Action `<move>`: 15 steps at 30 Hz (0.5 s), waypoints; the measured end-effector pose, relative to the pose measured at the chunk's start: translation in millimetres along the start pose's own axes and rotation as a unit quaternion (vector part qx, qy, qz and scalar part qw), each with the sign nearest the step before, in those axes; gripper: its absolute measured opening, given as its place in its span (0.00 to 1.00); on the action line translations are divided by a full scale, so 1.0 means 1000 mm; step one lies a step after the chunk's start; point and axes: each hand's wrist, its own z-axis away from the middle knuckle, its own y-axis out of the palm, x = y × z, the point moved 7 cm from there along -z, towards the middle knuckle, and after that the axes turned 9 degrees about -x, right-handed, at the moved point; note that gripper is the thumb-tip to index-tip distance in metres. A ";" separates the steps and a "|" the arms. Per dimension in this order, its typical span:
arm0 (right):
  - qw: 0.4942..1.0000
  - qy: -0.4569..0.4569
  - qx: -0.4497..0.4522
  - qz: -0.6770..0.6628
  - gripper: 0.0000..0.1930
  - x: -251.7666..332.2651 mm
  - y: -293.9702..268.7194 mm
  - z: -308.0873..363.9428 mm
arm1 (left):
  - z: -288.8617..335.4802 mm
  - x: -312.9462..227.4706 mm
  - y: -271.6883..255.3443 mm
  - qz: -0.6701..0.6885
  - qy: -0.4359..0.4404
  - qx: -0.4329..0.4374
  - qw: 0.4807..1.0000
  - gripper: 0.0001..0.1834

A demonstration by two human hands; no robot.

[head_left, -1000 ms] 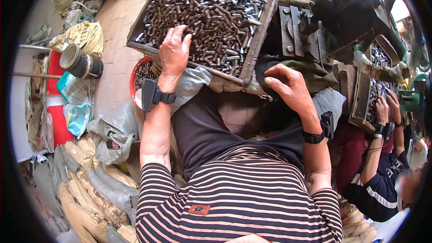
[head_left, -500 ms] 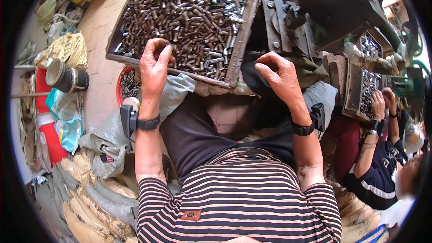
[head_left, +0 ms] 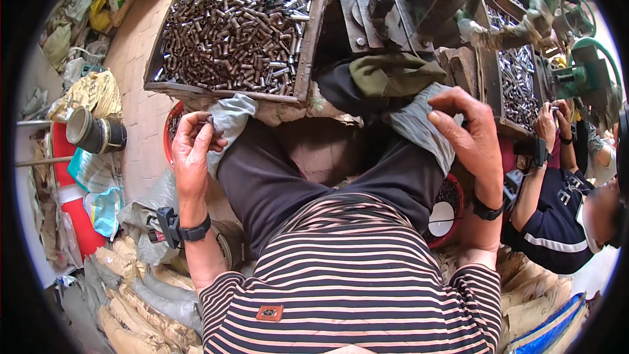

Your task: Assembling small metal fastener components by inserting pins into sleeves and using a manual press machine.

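Near: left hand (head_left: 193,151), 9 o'clock, was closed in pinch on small dark tube (head_left: 209,120) at fingertips; right hand (head_left: 473,132), 3 o'clock, was half curled, empty as far as visible, near grey cloth (head_left: 421,131). Beyond: wooden box (head_left: 311,46) heaped with metal tubes (head_left: 229,39) stood at 11 o'clock, bolted machine (head_left: 379,16) at 1 o'clock. Far: co-worker (head_left: 555,216) occupied 3 o'clock.

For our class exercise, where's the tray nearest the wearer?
In the head view, that wooden tray is upper left, beyond the left hand, left of the bolted plate.
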 end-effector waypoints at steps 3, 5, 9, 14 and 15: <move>1.000 -0.020 0.017 -0.016 0.10 0.014 -0.010 -0.001 | 0.020 -0.013 -0.004 -0.034 -0.001 0.014 0.999 0.10; 0.998 -0.061 0.030 -0.012 0.11 0.025 -0.015 0.000 | 0.029 -0.026 -0.003 -0.067 0.003 0.010 0.998 0.10; 0.998 -0.059 0.004 -0.014 0.12 0.009 -0.034 0.020 | 0.035 -0.033 -0.001 -0.104 0.006 0.013 0.994 0.10; 0.996 0.070 -0.047 -0.027 0.12 -0.038 -0.057 0.075 | 0.024 -0.016 -0.002 -0.116 -0.014 0.066 0.991 0.11; 0.990 0.131 -0.039 -0.035 0.13 -0.046 -0.061 0.090 | 0.021 -0.015 0.005 -0.116 -0.017 0.084 0.990 0.11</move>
